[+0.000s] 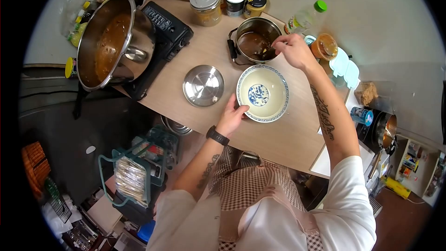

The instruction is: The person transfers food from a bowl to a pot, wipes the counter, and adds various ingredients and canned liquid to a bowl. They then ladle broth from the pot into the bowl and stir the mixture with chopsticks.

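Note:
A white bowl with a blue pattern stands on the wooden table, its inside bare apart from the printed motif. My left hand grips its lower left rim, thumb over the edge. Just behind the bowl is a small steel pot of brown sauce. Over the pot's right rim, my right hand is closed on a utensil whose lower end dips into the sauce; its handle is mostly hidden by the fingers. A round steel lid lies left of the bowl.
A large steel pot of brown stew sits on a black portable stove at the left. Jars line the table's back edge. A green-capped bottle and an orange-brown container stand at the right.

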Demonstrator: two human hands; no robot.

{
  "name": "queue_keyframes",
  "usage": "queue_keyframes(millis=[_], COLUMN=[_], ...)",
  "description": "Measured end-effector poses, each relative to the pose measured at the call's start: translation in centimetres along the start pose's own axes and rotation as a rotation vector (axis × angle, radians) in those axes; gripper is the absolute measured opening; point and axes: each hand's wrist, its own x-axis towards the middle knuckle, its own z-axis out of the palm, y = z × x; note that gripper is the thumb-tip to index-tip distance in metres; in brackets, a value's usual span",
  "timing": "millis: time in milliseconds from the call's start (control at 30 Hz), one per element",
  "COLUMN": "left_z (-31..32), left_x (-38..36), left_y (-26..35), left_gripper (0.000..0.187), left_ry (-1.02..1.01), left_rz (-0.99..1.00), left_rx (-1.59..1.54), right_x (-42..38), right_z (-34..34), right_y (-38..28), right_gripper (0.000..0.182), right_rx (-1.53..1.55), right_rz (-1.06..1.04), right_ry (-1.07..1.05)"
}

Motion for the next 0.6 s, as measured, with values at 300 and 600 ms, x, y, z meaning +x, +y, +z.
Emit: queue_keyframes(millis=[300, 600], left_z=[-0.7, -1.4], left_x=[-1.8, -1.3], left_y=[-0.1, -2.7], left_gripper=[0.065, 0.065], left_ry=[0.050, 0.061], left_rz=[0.001, 0.073], left_rx=[-0.031, -0.069], right_x=[-1.9, -11.6], right_z=[-0.8, 0.6], right_y=[6.5, 7.2], right_gripper=[0.016, 0.020], right_rx=[1.032, 0.705], right_rz=[0.291, 0.089], right_ry=[0.152, 0.120])
